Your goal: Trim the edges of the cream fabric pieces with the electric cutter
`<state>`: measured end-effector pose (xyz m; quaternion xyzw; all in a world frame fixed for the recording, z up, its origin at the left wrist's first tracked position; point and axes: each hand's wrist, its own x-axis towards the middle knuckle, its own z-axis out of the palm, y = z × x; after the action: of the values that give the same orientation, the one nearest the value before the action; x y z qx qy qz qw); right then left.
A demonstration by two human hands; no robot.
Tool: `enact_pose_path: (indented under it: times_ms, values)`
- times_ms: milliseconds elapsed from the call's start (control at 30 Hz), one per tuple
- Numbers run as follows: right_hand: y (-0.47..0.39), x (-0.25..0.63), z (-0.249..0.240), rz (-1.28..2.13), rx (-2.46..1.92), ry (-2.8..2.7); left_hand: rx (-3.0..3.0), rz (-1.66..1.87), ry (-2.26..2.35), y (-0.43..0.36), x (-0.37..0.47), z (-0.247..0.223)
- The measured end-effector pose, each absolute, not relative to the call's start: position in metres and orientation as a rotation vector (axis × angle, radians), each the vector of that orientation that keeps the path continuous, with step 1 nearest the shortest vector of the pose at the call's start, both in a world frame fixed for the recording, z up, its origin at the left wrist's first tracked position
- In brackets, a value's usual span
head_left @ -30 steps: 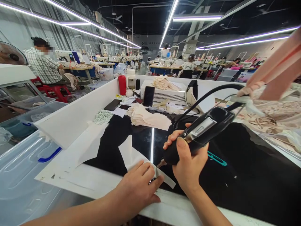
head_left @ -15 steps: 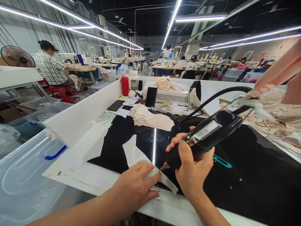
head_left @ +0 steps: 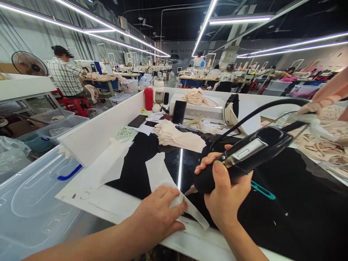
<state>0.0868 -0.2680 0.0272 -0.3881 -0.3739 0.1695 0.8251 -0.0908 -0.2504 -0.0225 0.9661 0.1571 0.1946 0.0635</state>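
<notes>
My right hand [head_left: 227, 192] is wrapped round a black corded handheld tool [head_left: 247, 154], whose pointed metal tip is close to the edge of a white fabric piece [head_left: 157, 170]. Pressed on that piece is my left hand [head_left: 163, 210], palm down, its fingers lying flat just left of the tip. The fabric lies on a glossy black surface [head_left: 136, 163] and runs on as a narrow strip towards the front edge. A stack of cream fabric pieces [head_left: 178, 136] sits behind it.
A teal tool [head_left: 263, 190] lies right of my right hand. Farther back are two phones [head_left: 179, 111], a red bottle [head_left: 148, 98] and a white vented box [head_left: 203, 111]. Beige fabric [head_left: 323, 141] is heaped at the right. A person in a checked shirt [head_left: 65, 78] sits far left.
The view has shifted slightly, so the scene sits a little farther right. The tool's tip has lifted or drawn back slightly from beside my left fingertips. Both hands keep nearly the same pose.
</notes>
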Motion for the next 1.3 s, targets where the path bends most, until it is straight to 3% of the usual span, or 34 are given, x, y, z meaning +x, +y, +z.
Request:
enact_pose_path:
  times_ms: [700, 967, 1300]
  values:
    - [-0.256, 0.083, 0.021, 0.389, -0.854, -0.787, 2.898, 0.796, 0.466, -0.247, -0.087, -0.045]
    - [-0.248, 0.091, 0.014, 0.384, -0.872, -0.8, 2.803, 0.554, 0.389, -0.226, -0.093, -0.017]
    - [-0.249, 0.104, 0.031, 0.399, -0.876, -0.728, 2.959, 0.443, 0.328, -0.207, -0.101, -0.015]
